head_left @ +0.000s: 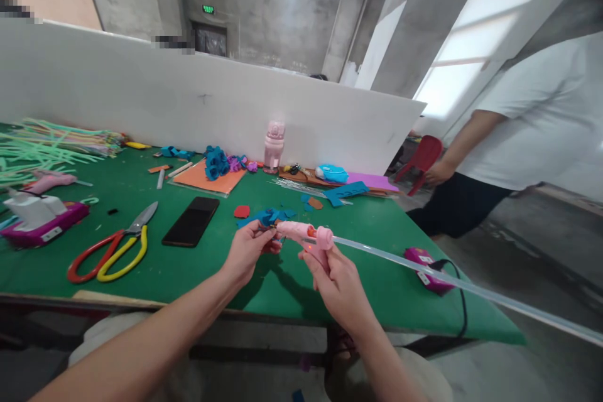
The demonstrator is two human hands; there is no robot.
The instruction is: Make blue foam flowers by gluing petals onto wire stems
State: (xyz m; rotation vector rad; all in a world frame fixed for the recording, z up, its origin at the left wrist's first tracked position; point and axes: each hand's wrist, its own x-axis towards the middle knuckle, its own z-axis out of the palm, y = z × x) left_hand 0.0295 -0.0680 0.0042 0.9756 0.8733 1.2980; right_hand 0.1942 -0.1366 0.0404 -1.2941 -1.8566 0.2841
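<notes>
My right hand is wrapped round the handle of a pink hot glue gun, which points left. A long clear glue stick runs out of its back end toward the right edge. My left hand is closed, its fingertips pinched at the gun's nozzle. What those fingertips hold is too small and hidden to name. Just beyond the left hand lie blue cut pieces and a red piece on the green tabletop.
Scissors and a black phone lie at left. Power strips sit on both sides, the left near a second glue gun. Behind are a pink bottle and a white partition. A person stands at right.
</notes>
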